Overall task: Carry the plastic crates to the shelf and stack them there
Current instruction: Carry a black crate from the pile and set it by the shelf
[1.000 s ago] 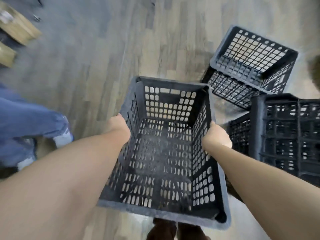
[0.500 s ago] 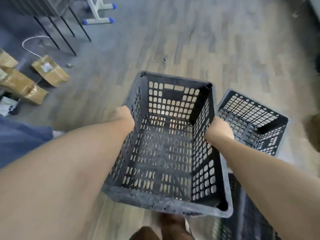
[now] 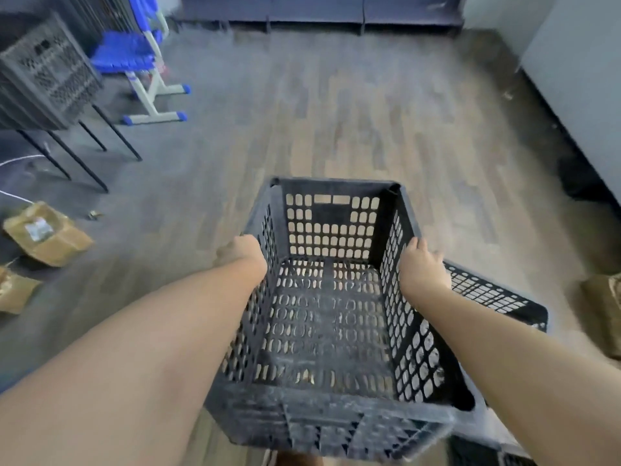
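I hold an empty black perforated plastic crate (image 3: 331,334) in front of me, above the wooden floor. My left hand (image 3: 243,255) grips its left rim and my right hand (image 3: 420,265) grips its right rim. A second black crate (image 3: 490,294) lies on the floor just behind the held one, to the right, partly hidden by my right arm. A low dark shelf (image 3: 319,15) runs along the far wall at the top of the view.
A grey crate (image 3: 47,75) sits on a black-legged stand at the left, with blue chairs (image 3: 134,55) behind it. Cardboard boxes (image 3: 47,233) lie on the floor at the left. A white wall (image 3: 578,79) borders the right. Open wooden floor stretches ahead.
The view has lifted from the floor crates toward the far wall and shelf. The crate stays in both hands, and the crates on the right have slid down out of view.
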